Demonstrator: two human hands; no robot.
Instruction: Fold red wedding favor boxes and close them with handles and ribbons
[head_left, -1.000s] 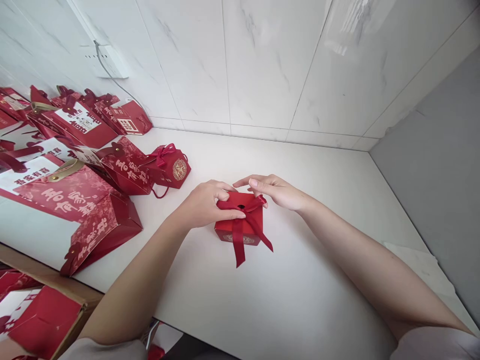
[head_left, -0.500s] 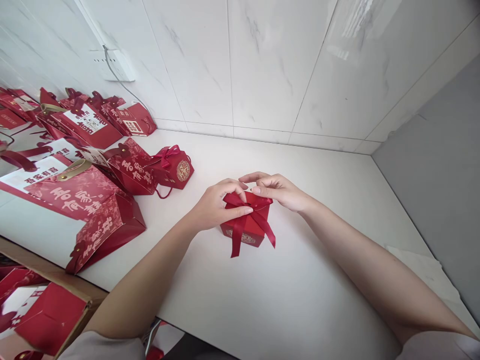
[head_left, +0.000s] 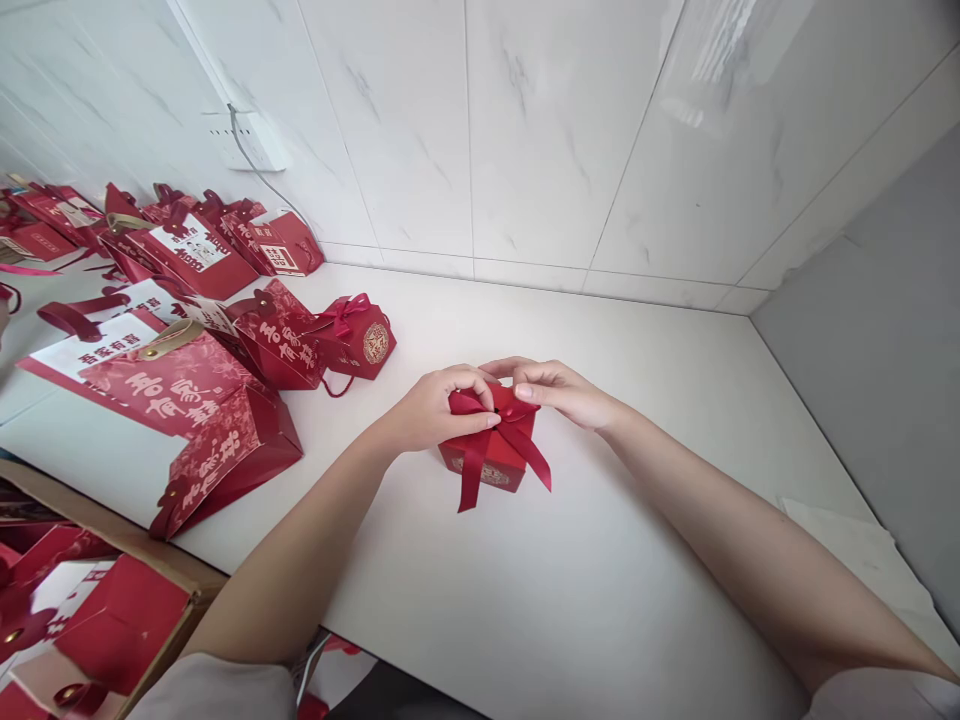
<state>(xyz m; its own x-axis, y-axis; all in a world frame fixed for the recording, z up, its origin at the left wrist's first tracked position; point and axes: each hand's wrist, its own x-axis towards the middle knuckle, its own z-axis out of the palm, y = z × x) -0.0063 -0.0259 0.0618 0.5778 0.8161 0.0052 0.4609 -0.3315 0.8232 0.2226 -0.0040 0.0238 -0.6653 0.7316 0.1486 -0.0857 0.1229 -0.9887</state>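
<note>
A small red gift box (head_left: 501, 470) with a gold emblem stands on the white table (head_left: 585, 590). A red ribbon (head_left: 471, 478) is tied in a bow on its top, and two tails hang down the near side. My left hand (head_left: 439, 405) pinches the bow's left loop near the knot, between thumb and fingers. My right hand (head_left: 561, 390) is at the right loop; its thumb lies on the ribbon, and its fingers curl behind the box top, partly hidden.
Several red gift boxes (head_left: 191, 380) with ribbons and handles crowd the table's left side. A finished-looking box with a bow (head_left: 364, 338) stands nearest. A carton (head_left: 202, 585) of red boxes is at lower left. A socket with a cable (head_left: 247, 140) is on the tiled wall.
My right thumb and fingers have come down onto the right loop of the bow. My left hand keeps its pinch on the left loop. The view has shifted slightly.
</note>
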